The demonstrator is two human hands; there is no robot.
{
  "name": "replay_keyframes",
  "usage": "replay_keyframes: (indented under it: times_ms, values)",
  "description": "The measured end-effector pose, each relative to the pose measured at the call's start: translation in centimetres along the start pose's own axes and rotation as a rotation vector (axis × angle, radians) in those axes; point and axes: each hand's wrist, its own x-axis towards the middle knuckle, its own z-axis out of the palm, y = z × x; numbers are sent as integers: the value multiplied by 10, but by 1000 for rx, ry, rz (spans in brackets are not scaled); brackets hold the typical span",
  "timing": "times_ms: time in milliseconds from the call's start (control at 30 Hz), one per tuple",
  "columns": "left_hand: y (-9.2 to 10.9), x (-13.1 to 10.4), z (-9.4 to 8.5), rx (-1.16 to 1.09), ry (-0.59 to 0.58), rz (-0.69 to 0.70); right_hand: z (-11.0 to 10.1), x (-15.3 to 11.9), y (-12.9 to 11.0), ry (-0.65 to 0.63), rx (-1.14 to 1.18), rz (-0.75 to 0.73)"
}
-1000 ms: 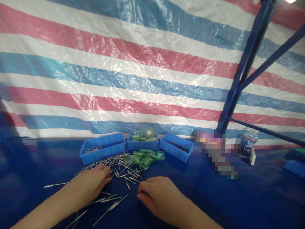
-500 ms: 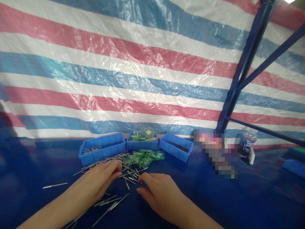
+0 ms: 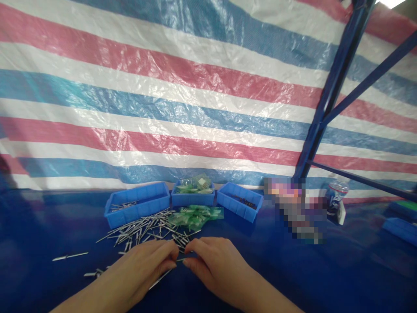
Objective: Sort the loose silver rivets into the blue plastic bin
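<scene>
Fingertips of my left hand (image 3: 154,263) and my right hand (image 3: 213,263) come close together over the blue table, in front of a heap of thin metal rivets (image 3: 143,227). A thin rod (image 3: 180,260) shows between them, its left end at the left fingertips and its right end at the right ones. Both hands are closed in a pinch. Which hand bears the rod's weight is unclear. Green plastic packets (image 3: 195,216) lie just behind the rivets. Another rivet (image 3: 159,279) lies below my left fingertips, partly hidden.
Behind the heap stand a long blue bin (image 3: 138,208) with rivets, a middle bin (image 3: 193,200) with green packets, and a right bin (image 3: 239,208) with small dark parts. A bottle (image 3: 335,195) stands right. A lone rivet (image 3: 70,256) lies left.
My left hand has moved right and down, away from the rivet heap, to meet my right hand. My right hand has shifted slightly left. A thin rod now shows between the fingertips.
</scene>
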Motion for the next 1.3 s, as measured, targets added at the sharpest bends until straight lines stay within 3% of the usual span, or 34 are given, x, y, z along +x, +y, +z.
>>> replay_keyframes:
  times_ms: [333, 567, 867, 1133, 1300]
  values:
    - [12, 8, -12, 57, 123, 36, 2, -1, 0, 96, -52, -81]
    - [9, 7, -14, 69, 195, -13, 3, 0, 2, 145, -17, 16]
    - [13, 11, -20, 94, 291, 33, 3, 1, 4, 199, 83, 60]
    - [13, 11, -18, 91, 304, 4, 11, 1, 13, 406, 123, -84]
    - [17, 11, -19, 85, 245, -46, 12, 0, 15, 471, 116, -113]
